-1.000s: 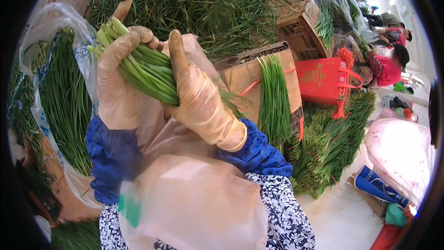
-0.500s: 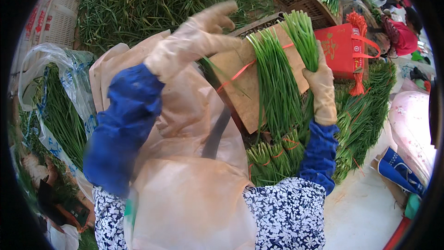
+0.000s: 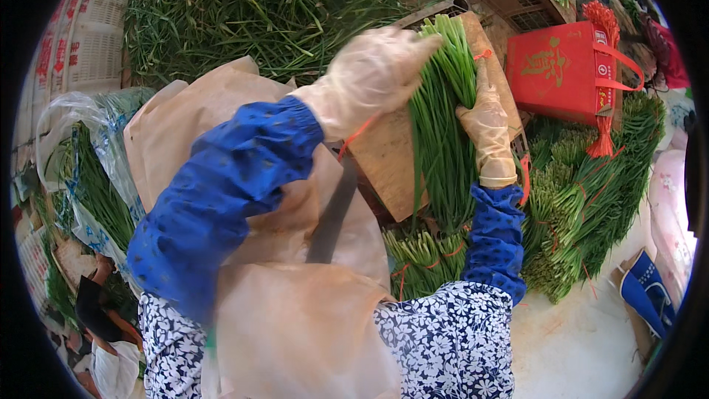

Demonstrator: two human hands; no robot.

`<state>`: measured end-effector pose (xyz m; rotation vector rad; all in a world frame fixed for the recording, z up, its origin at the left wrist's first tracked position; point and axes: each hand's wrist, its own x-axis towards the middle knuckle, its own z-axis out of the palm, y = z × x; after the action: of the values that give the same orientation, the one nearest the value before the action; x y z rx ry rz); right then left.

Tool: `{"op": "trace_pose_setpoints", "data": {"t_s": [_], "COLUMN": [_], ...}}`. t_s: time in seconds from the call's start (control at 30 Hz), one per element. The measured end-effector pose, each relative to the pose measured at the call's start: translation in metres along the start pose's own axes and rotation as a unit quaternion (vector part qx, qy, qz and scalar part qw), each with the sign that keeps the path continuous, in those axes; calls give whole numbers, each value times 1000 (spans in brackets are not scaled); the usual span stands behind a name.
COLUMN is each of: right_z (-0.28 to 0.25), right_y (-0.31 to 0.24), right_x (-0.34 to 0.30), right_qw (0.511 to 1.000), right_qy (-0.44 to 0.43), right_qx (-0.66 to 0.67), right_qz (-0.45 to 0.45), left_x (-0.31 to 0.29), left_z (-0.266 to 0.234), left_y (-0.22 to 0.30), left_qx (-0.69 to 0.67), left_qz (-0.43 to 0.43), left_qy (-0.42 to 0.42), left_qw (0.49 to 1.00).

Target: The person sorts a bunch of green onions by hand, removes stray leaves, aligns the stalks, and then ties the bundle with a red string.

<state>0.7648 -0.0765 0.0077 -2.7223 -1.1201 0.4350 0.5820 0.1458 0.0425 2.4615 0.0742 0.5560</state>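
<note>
Left hand [image 3: 373, 74] has reached the chive bundle [image 3: 443, 125].

Single head-worn fisheye view, looking steeply down over the person's chest, close on the left hand [image 3: 373, 74] and right hand [image 3: 487, 129] at a bundle of green stalks [image 3: 443, 133], edges bending toward a dark round rim, floor [image 3: 576, 347] lower right

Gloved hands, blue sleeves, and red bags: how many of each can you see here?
Gloved hands: 2, the left hand and the right hand, both on the green bundle
Blue sleeves: 2
Red bag: 1
Total: 5
</note>
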Motion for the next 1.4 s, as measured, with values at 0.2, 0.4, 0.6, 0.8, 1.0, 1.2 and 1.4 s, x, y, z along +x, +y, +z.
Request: {"op": "trace_pose_setpoints", "data": {"t_s": [0.2, 0.4, 0.6, 0.8, 1.0, 1.2, 1.4], "right_z": [31, -19, 6, 10, 9, -2, 34], "right_y": [0, 9, 32, 40, 59, 3, -47], "right_x": [2, -15, 62, 69, 36, 26, -51], "right_qw": [979, 973, 963, 955, 969, 914, 997], "right_qy": [75, -81, 176, 139, 140, 230, 71], "right_qx": [-165, 216, 103, -34, 46, 334, 5], "right_qz": [-95, 13, -176, -261, -199, -34, -17], "left_x": [77, 54, 51, 42, 36, 44, 56], "left_z": [82, 116, 121, 106, 108, 112, 111], "left_y": [39, 6, 3, 8, 3, 1, -16], "left_qx": [93, 185, 196, 186, 180, 154, 6], "left_qz": [164, 79, 101, 113, 139, 104, -37], "left_qy": [19, -160, -145, -118, -132, -167, -82], "left_qw": [982, 966, 965, 969, 965, 968, 996]}}
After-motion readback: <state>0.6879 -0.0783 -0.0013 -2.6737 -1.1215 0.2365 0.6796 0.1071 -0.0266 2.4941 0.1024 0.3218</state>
